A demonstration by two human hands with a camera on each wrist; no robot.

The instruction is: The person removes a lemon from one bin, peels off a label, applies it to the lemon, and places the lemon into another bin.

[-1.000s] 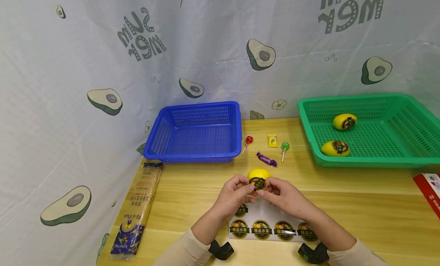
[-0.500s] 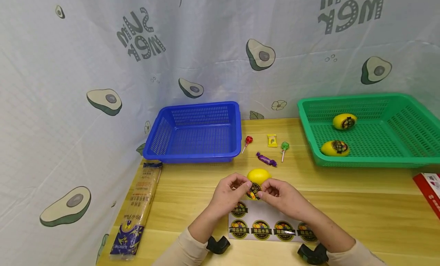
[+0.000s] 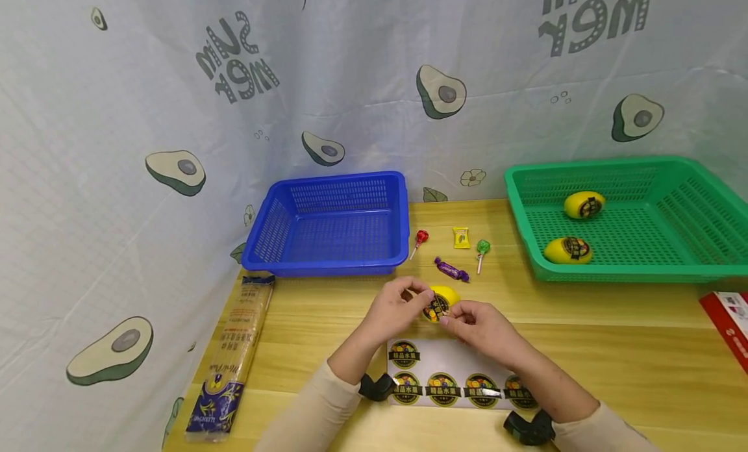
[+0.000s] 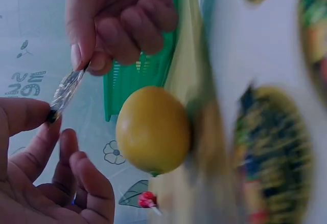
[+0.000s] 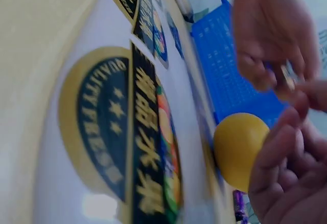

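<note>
A round black-and-gold fruit sticker (image 3: 436, 306) is stretched between my two hands, above a yellow lemon (image 3: 449, 293). My left hand (image 3: 395, 313) pinches one edge of it with thumb and forefinger. The opposite edge is pinched by my right hand (image 3: 489, 332). In the left wrist view the sticker (image 4: 66, 92) appears nearly edge-on and apart from the lemon (image 4: 153, 129), which lies on the table. Below the hands lies a white sticker sheet (image 3: 447, 356) with several matching stickers, partly covered by the right forearm.
A blue basket (image 3: 327, 267) stands at the back left. The green basket (image 3: 643, 273) on the right holds two labelled lemons. Between them lie two lollipops, a yellow-wrapped sweet (image 3: 461, 238) and a purple-wrapped candy (image 3: 451, 269). A spaghetti packet (image 3: 230, 358) lies left; a red box (image 3: 727, 322) right.
Both hands still pinch the sticker. It has tilted and shifted up over the lemon, with the left hand moving up and right. More of the sticker sheet now shows below.
</note>
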